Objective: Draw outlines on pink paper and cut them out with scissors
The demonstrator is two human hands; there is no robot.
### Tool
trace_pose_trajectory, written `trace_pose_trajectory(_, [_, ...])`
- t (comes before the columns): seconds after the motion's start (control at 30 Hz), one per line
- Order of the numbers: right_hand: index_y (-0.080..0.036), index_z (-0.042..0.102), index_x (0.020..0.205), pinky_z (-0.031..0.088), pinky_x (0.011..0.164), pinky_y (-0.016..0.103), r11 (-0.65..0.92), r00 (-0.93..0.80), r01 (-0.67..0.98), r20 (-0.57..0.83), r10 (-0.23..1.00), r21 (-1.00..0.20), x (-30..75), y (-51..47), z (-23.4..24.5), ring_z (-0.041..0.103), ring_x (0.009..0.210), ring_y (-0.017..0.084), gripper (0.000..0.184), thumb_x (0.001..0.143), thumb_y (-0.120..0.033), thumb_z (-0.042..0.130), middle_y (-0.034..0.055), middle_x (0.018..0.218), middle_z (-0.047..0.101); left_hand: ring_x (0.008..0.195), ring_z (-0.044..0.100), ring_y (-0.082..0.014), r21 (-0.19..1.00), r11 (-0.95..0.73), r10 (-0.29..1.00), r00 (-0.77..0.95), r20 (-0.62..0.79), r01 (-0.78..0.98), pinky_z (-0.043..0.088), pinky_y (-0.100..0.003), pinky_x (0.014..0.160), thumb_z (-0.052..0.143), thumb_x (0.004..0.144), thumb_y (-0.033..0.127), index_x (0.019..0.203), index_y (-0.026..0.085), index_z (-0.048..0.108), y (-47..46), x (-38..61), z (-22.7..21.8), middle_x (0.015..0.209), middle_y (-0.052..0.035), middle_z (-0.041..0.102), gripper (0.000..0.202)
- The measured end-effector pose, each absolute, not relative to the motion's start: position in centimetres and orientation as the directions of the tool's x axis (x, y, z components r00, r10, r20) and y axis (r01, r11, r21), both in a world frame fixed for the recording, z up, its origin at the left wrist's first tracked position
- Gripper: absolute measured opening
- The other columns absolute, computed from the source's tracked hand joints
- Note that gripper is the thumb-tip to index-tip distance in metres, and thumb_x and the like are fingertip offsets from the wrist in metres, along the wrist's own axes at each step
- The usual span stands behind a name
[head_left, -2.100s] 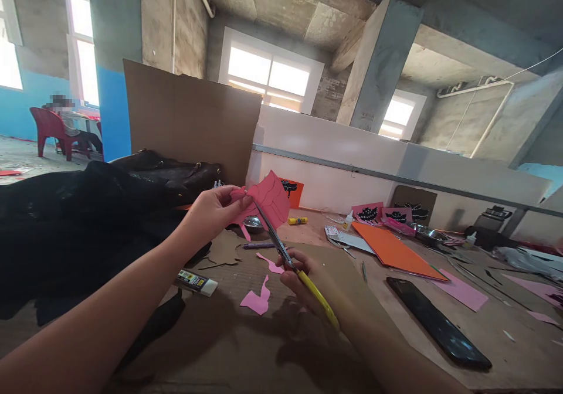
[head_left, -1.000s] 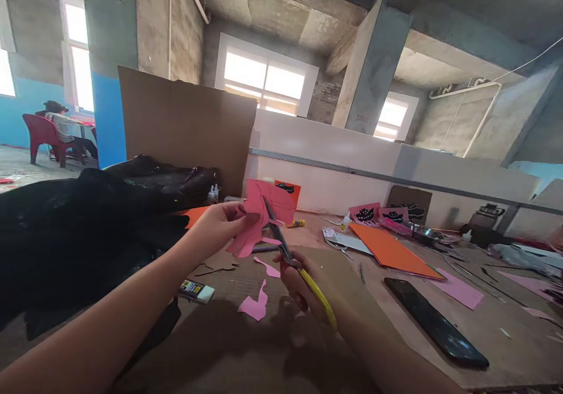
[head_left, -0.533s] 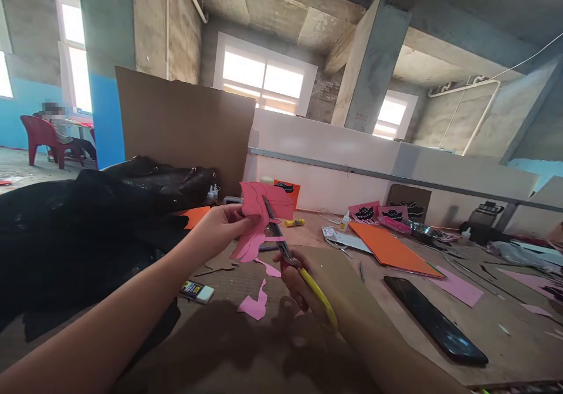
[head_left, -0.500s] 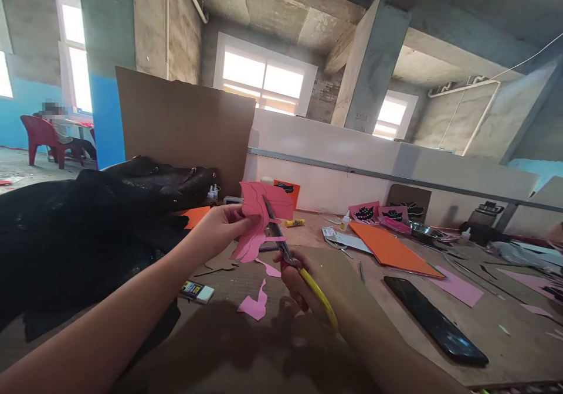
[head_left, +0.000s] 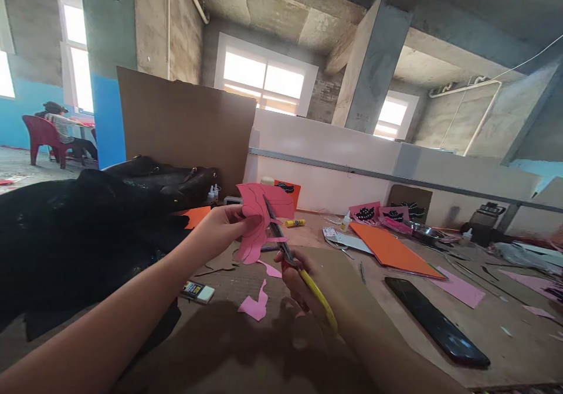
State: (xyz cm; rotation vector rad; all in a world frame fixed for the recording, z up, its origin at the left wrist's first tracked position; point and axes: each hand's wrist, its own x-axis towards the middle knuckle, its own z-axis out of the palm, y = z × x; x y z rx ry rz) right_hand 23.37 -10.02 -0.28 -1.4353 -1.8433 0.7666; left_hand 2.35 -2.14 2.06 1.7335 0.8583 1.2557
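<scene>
My left hand (head_left: 219, 228) pinches a pink paper cut-out (head_left: 259, 213) and holds it up above the table. My right hand (head_left: 303, 284) grips yellow-handled scissors (head_left: 295, 265); their blades reach up into the pink paper. Below the paper, pink offcuts (head_left: 255, 305) lie on the brown cardboard table top (head_left: 246, 353). A small eraser box (head_left: 197, 291) lies just under my left forearm.
A black phone (head_left: 437, 328) lies at the right front. Orange sheets (head_left: 391, 251), pink paper (head_left: 461, 289), a glue stick (head_left: 295, 223) and decorated cards (head_left: 367, 212) lie further back. A black bag and cloth (head_left: 88, 218) fill the left. A cardboard sheet (head_left: 185, 124) stands behind. A person sits far left.
The pink paper has been turned in my left hand and cut further, with a curved strip now hanging from it. The scissors stay in the paper.
</scene>
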Motion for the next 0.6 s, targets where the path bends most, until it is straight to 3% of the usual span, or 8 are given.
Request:
trace_pose_trajectory(0.13, [-0.021,0.058,0.117,0.039,0.05,0.021,0.179,-0.165,0.512,0.108,0.98,-0.84,23.3,-10.1,-0.2,0.038,0.047,0.01,0.034,0.091,-0.04,0.051,-0.0052,0.062,0.046,0.075,0.067,-0.0187,0.894,-0.443,0.871,0.272,0.409,0.074,0.052,-0.027,0.071,0.073,0.079,0.056,0.087,0.022,0.078,-2.1,2.3,2.0,0.086,-0.0044,0.076,0.035])
trace_pose_trajectory(0.6, [-0.022,0.059,0.125,0.044,0.051,0.027,0.177,-0.162,0.605,0.098,0.982,-0.776,23.4,-10.2,0.0,0.046,0.048,0.014,0.049,0.089,-0.054,0.052,0.0004,0.064,0.058,0.078,0.067,-0.0223,0.882,-0.46,0.867,0.27,0.42,0.105,0.053,-0.032,0.073,0.07,0.078,0.062,0.09,0.022,0.077,-2.1,2.3,2.1,0.086,-0.0054,0.075,0.042])
